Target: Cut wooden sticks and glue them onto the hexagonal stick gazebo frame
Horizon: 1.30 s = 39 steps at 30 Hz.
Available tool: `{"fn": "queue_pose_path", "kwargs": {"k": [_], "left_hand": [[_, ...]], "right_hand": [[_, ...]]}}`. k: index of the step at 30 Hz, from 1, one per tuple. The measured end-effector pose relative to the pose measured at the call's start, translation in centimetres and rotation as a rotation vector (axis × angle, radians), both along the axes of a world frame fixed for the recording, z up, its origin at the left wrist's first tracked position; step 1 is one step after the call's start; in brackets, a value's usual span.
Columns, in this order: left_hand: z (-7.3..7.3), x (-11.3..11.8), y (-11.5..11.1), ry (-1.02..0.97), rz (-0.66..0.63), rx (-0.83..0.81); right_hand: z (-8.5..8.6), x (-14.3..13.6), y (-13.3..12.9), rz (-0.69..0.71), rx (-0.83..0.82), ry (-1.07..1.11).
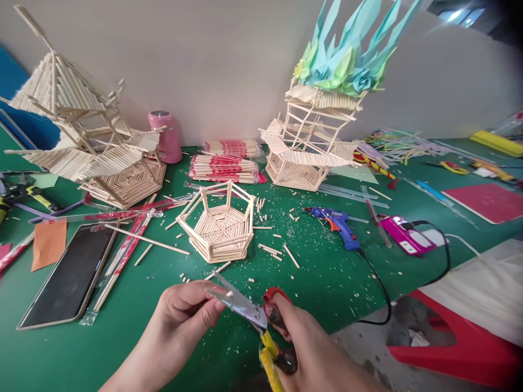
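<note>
My right hand [316, 348] grips a pair of scissors [250, 311] with red and yellow handles, their blades parted and pointing up and left. Between finger and thumb, my left hand [180, 324] pinches a thin wooden stick; its pale end [230, 294] shows at the blades, and the rest is hidden by my fingers. Just beyond both hands sits a small six-sided stick frame [223, 231], with a woven-looking floor and a raised rail. Cut stick pieces [270, 250] and pale crumbs lie scattered around it.
Larger stick pavilions stand at left [118, 163] and right [312, 147], the right one topped with paper leaves. A blue glue gun [337, 226] trails a black cord to a pink box [406, 235]. A phone [71, 275], stick bundles [223, 167] and a pink bottle [167, 139] also lie around.
</note>
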<state>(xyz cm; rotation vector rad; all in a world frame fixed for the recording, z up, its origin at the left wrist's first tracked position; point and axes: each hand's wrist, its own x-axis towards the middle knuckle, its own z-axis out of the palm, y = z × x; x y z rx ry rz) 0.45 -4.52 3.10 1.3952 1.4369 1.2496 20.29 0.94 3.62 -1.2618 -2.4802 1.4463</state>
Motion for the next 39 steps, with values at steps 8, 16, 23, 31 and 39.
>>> {"fn": "queue_pose_path", "kwargs": {"k": [8, 16, 23, 31, 39], "left_hand": [[-0.1, 0.9, -0.1, 0.292, 0.155, 0.210], [0.0, 0.2, -0.1, -0.043, 0.018, -0.061], [-0.1, 0.7, -0.2, 0.061, 0.108, -0.046], [-0.6, 0.3, 0.2, -0.066, 0.096, -0.151], [-1.1, 0.2, -0.3, -0.138, 0.107, -0.114]], "right_hand": [[-0.6, -0.1, 0.1, -0.066, -0.013, 0.065], [-0.1, -0.3, 0.3, 0.006, -0.045, 0.035], [-0.5, 0.1, 0.4, -0.051, -0.023, 0.056], [-0.2, 0.0, 0.3, -0.011, 0.024, 0.052], [-0.5, 0.2, 0.4, -0.012, 0.019, 0.033]]}}
